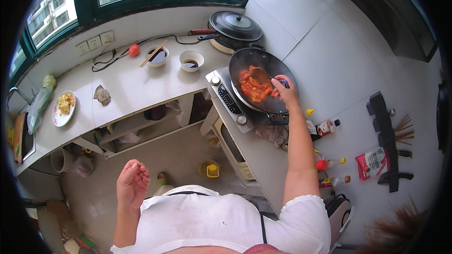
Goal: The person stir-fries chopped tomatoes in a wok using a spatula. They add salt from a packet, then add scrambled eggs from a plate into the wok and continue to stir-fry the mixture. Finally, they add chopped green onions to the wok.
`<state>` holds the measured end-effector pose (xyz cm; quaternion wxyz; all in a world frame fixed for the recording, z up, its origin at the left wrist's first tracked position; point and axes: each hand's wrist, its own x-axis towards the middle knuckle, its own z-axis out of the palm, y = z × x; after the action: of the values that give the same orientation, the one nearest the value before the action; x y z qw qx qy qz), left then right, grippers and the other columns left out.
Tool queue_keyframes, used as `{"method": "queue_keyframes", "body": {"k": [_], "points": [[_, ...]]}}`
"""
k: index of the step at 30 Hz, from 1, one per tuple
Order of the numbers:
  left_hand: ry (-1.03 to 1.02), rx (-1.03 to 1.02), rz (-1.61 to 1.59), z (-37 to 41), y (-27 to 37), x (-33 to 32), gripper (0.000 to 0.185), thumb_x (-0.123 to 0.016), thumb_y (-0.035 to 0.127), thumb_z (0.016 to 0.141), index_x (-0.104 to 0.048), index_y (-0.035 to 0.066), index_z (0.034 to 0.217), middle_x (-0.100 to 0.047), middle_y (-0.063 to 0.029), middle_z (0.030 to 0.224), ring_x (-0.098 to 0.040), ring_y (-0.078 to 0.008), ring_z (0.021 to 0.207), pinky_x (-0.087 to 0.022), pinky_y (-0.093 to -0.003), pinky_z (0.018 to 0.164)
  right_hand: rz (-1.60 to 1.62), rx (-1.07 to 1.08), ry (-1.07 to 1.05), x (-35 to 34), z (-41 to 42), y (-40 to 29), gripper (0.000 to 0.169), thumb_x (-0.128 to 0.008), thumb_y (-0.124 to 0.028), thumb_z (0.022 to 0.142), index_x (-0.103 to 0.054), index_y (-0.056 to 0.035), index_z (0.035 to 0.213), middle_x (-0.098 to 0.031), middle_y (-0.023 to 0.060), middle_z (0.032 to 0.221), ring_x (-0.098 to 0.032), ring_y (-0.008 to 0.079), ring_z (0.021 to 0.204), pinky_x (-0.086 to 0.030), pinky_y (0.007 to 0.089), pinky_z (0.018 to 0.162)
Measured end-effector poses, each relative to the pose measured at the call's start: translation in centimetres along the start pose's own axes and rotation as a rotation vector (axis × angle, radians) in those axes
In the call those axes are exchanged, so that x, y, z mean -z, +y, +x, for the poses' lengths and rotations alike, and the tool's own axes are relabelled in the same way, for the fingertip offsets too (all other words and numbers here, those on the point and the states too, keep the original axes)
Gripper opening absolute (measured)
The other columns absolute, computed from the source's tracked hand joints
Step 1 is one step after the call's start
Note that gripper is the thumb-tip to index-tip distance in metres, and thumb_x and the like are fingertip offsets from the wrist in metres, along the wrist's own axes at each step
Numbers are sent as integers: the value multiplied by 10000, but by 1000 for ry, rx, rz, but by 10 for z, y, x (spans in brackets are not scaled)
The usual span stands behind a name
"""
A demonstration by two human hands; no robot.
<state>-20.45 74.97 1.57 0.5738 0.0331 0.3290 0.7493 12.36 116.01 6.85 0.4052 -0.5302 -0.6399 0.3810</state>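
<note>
My right hand (284, 90) grips the handle of a dark spatula (263, 75), its blade down among chopped tomatoes (255, 86) in a black wok (279, 64). The wok rests on a silver induction cooker (229, 100) with knobs and a dark control panel. Raised over the floor beside my body, my left hand (134, 183) has its fingers curled; nothing shows between them.
On the window-side counter are a lidded pan (236, 26), a bowl of dark liquid (191, 61), another bowl (157, 57) with chopsticks across it, a whole tomato (134, 50), a cloth (102, 95) and a plate of cooked egg (64, 108). Bottles (326, 128) and a bunched cloth (272, 133) lie near my right arm.
</note>
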Motion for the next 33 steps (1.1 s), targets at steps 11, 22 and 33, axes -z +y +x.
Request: {"method": "queue_keyframes", "body": {"k": [11, 22, 33], "points": [[-288, 133, -49, 46, 59, -5, 533, -319, 362, 991, -448, -73, 1272, -518, -227, 1252, -534, -291, 1142, -446, -339, 975, 70, 75, 163, -1, -8, -32, 181, -571, -153, 889, -604, -66, 1044, -610, 51, 753, -581, 103, 589, -456, 204, 505], [-1465, 188, 156, 17, 118, -69, 1253, -94, 896, 648, -153, -99, 1407, -87, -272, 1487, -63, -343, 1403, -70, -433, 1117, 140, -39, 309, -33, -101, -4, 208, -542, -122, 901, -557, -46, 1094, -620, 66, 772, -589, 105, 589, -450, 191, 483], [-1538, 10, 264, 74, 127, -60, 1141, -282, 827, 721, -143, -58, 1427, -88, -223, 1503, -75, -323, 1404, -89, -441, 1115, 42, -39, 306, -57, -148, 19, 254, -561, -137, 902, -544, -82, 1150, -622, 50, 883, -596, 92, 704, -452, 195, 560]]}}
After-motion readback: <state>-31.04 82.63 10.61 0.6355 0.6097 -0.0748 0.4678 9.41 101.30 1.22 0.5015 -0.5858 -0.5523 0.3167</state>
